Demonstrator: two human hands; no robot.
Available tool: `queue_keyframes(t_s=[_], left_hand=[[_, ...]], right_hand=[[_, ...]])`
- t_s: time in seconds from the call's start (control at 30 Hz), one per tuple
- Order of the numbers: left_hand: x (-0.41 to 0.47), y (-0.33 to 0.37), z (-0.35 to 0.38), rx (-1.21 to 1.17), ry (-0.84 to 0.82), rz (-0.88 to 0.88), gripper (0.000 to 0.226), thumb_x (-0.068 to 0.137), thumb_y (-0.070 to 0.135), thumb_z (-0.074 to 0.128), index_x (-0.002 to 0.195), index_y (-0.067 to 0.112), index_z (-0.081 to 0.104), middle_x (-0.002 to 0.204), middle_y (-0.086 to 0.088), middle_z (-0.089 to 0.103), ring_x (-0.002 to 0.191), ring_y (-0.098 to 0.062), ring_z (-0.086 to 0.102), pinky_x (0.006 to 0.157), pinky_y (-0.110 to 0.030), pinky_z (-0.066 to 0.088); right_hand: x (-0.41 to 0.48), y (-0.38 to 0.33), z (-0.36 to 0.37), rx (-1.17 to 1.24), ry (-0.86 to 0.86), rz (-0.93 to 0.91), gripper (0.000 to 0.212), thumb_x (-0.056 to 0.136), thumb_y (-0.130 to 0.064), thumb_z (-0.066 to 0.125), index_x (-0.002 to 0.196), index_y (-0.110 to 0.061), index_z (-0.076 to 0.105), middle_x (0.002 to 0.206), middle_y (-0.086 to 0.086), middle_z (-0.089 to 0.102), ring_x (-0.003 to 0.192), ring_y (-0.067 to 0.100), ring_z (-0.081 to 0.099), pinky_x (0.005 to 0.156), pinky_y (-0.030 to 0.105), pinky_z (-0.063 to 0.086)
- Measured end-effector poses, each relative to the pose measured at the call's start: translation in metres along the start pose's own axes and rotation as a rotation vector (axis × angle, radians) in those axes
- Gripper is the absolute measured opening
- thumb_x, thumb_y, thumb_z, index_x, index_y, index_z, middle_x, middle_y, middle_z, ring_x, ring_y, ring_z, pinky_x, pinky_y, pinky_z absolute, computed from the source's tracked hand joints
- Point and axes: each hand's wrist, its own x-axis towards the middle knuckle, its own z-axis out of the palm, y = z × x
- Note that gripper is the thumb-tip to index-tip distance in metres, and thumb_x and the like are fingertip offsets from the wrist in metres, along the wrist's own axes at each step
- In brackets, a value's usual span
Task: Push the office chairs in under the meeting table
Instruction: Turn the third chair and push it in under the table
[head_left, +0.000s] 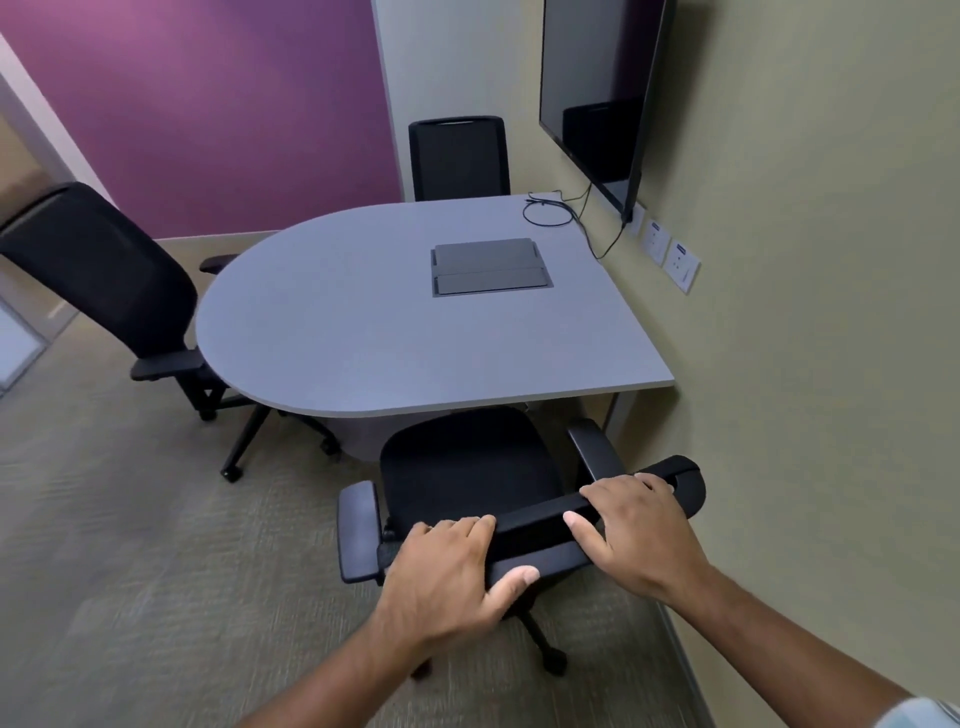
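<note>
Both hands were on the top edge of the nearest office chair's backrest (550, 525), down at the near right of the scene. The left hand (447, 577) was wrapped around the left part of that edge, fingers curled over the far side and the thumb pressed along the near side. The right hand (639, 535) lay over the right part with its fingers draped across the top and the thumb pointing left along the near face, so a looser hold than the left one.

That near chair (467, 467) sat at the straight near edge of the grey meeting table (363, 322), seat front just at or slightly under the tabletop, armrests sticking out on either side, right up beside the right-hand wall.

A second chair (104, 275) stood at the rounded left end of the table, angled, with its seat tucked under the top and its armrest touching or nearly touching the table edge; I couldn't tell which. A third chair (458, 157) was at the far side, only its backrest showing above the tabletop.

On the table there was a dark flip-up cable box (490, 267) set into the middle and a loose black cable (550, 213) coiled near the far right corner, running toward the wall-mounted TV (597, 98). Wall sockets (670, 252) sat just below the TV.
</note>
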Motion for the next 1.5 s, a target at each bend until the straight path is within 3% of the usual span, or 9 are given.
queue_keyframes(t_s=[0.2, 0.37, 0.57, 0.77, 0.87, 1.13, 1.27, 1.4, 1.5], left_hand=[[0.038, -0.030, -0.003, -0.013, 0.055, 0.025, 0.097, 0.096, 0.094, 0.014, 0.139, 0.022, 0.061, 0.122, 0.004, 0.075, 0.108, -0.020, 0.069, 0.091, -0.047, 0.051], [0.071, -0.047, -0.007, -0.012, 0.082, 0.022, 0.093, 0.098, 0.092, 0.015, 0.133, 0.021, 0.063, 0.113, 0.004, 0.075, 0.099, -0.020, 0.070, 0.088, -0.048, 0.053], [0.111, -0.067, -0.017, -0.027, 0.098, 0.008, 0.074, 0.101, 0.085, 0.016, 0.114, 0.031, 0.065, 0.094, 0.010, 0.073, 0.084, -0.014, 0.066, 0.080, -0.044, 0.056], [0.148, -0.082, -0.020, 0.024, 0.126, -0.037, 0.074, 0.100, 0.085, 0.019, 0.107, 0.030, 0.068, 0.090, 0.009, 0.073, 0.083, -0.015, 0.067, 0.081, -0.044, 0.055], [0.165, -0.090, -0.020, 0.038, 0.153, -0.038, 0.072, 0.100, 0.085, 0.023, 0.105, 0.029, 0.069, 0.086, 0.009, 0.072, 0.079, -0.016, 0.066, 0.076, -0.043, 0.057], [0.208, -0.106, -0.026, 0.073, 0.130, -0.014, 0.069, 0.101, 0.083, 0.022, 0.089, 0.026, 0.060, 0.079, 0.007, 0.066, 0.072, -0.018, 0.061, 0.069, -0.040, 0.045], [0.222, -0.110, -0.025, 0.073, 0.135, -0.006, 0.070, 0.101, 0.082, 0.023, 0.088, 0.024, 0.059, 0.078, 0.006, 0.066, 0.070, -0.018, 0.061, 0.070, -0.040, 0.051], [0.232, -0.111, -0.024, 0.065, 0.140, 0.004, 0.068, 0.102, 0.081, 0.024, 0.085, 0.024, 0.057, 0.075, 0.006, 0.063, 0.067, -0.017, 0.058, 0.068, -0.041, 0.051], [0.235, -0.113, -0.026, 0.063, 0.134, 0.002, 0.069, 0.102, 0.081, 0.024, 0.086, 0.023, 0.058, 0.075, 0.005, 0.064, 0.067, -0.017, 0.060, 0.069, -0.041, 0.053]], right_hand=[[0.040, -0.004, 0.001, -0.029, 0.017, 0.025, 0.047, 0.098, -0.066, 0.034, 0.078, -0.030, 0.057, 0.069, -0.012, 0.053, 0.071, 0.010, 0.054, 0.090, 0.044, 0.052], [0.074, 0.003, 0.006, -0.053, 0.031, 0.030, 0.066, 0.097, -0.072, 0.028, 0.101, -0.026, 0.075, 0.083, -0.010, 0.065, 0.081, 0.012, 0.061, 0.090, 0.042, 0.052], [0.121, 0.027, 0.004, -0.123, -0.029, -0.073, 0.095, 0.093, -0.089, -0.001, 0.099, -0.030, 0.073, 0.089, -0.009, 0.064, 0.087, 0.018, 0.061, 0.081, 0.044, 0.042], [0.154, 0.034, 0.011, -0.097, 0.017, -0.086, 0.077, 0.098, -0.087, 0.016, 0.085, -0.029, 0.065, 0.077, -0.010, 0.063, 0.079, 0.018, 0.063, 0.083, 0.044, 0.050], [0.169, 0.038, 0.009, -0.061, 0.044, -0.087, 0.069, 0.099, -0.085, 0.024, 0.074, -0.029, 0.056, 0.070, -0.012, 0.058, 0.070, 0.014, 0.058, 0.074, 0.041, 0.049], [0.206, 0.047, 0.011, -0.101, 0.030, -0.068, 0.068, 0.098, -0.085, 0.018, 0.085, -0.028, 0.053, 0.077, -0.010, 0.057, 0.071, 0.017, 0.053, 0.083, 0.044, 0.052], [0.220, 0.054, 0.011, -0.112, 0.019, -0.074, 0.070, 0.098, -0.084, 0.017, 0.086, -0.028, 0.056, 0.080, -0.006, 0.064, 0.072, 0.018, 0.055, 0.083, 0.044, 0.052], [0.230, 0.059, 0.012, -0.112, 0.015, -0.077, 0.068, 0.097, -0.084, 0.016, 0.085, -0.029, 0.053, 0.077, -0.009, 0.057, 0.072, 0.018, 0.055, 0.082, 0.044, 0.051], [0.235, 0.060, 0.013, -0.110, 0.008, -0.074, 0.074, 0.097, -0.084, 0.016, 0.088, -0.027, 0.061, 0.081, -0.007, 0.064, 0.075, 0.019, 0.059, 0.085, 0.046, 0.053]])
